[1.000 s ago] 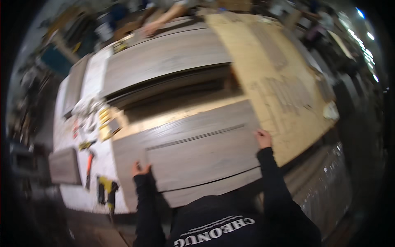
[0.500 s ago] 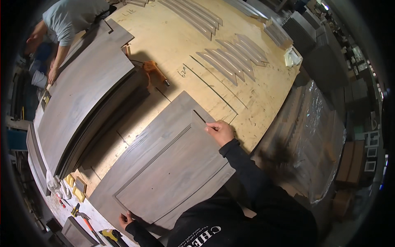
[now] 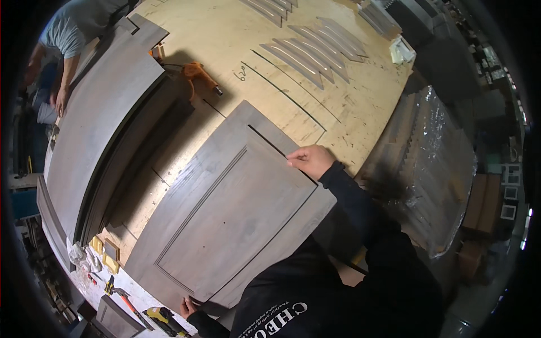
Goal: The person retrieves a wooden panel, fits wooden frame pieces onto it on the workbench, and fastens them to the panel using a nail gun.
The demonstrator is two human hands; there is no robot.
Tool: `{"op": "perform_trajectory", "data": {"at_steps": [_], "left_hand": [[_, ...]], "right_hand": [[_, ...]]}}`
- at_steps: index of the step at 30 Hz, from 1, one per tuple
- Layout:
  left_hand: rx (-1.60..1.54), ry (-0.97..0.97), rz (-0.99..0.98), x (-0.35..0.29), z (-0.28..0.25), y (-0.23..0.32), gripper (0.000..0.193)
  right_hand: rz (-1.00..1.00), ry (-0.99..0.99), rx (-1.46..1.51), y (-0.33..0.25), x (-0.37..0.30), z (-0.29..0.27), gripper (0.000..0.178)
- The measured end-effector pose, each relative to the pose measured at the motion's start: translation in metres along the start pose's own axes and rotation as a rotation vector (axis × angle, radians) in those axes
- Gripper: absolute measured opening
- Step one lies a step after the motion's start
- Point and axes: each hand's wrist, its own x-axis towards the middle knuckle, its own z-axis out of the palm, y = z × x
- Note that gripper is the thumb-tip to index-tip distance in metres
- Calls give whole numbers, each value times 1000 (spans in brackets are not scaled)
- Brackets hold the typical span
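A grey wood-grain cabinet door panel (image 3: 242,208) lies tilted across the table before me, with a raised moulding along its inner frame. My right hand (image 3: 313,160) reaches over its right end, thumb and fingertips pinched together at a dark, narrow gap (image 3: 270,142) in the frame. Whatever sits between those fingertips is too small to make out. At the near left corner, my left hand (image 3: 189,308) has its fingers bent and touching the panel beside the moulding; my sleeve and the panel edge hide part of it.
A stack of similar grey panels (image 3: 107,112) stands at left, a co-worker's hand (image 3: 61,101) beside it. Beyond lie an orange tool (image 3: 198,79) and grey mitred strips (image 3: 298,56). A hammer (image 3: 127,304) and yellow-black tool (image 3: 160,315) are near left. Plastic-wrapped panels (image 3: 428,174) stand right.
My right hand has shifted slightly right and nearer along the frame; a longer dark gap shows there. My left hand has moved a little right. The view has shifted somewhat.
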Motion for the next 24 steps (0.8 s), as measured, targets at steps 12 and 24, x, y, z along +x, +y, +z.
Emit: {"op": "perform_trajectory", "data": {"at_steps": [12,24], "left_hand": [[-98,64,29,-27,13,-21,23],[-135,260,-68,-123,53,-27,21]], "right_hand": [[-21,115,-51,35,-27,9,24],[-185,36,-168,40,-13,-13,20]]}}
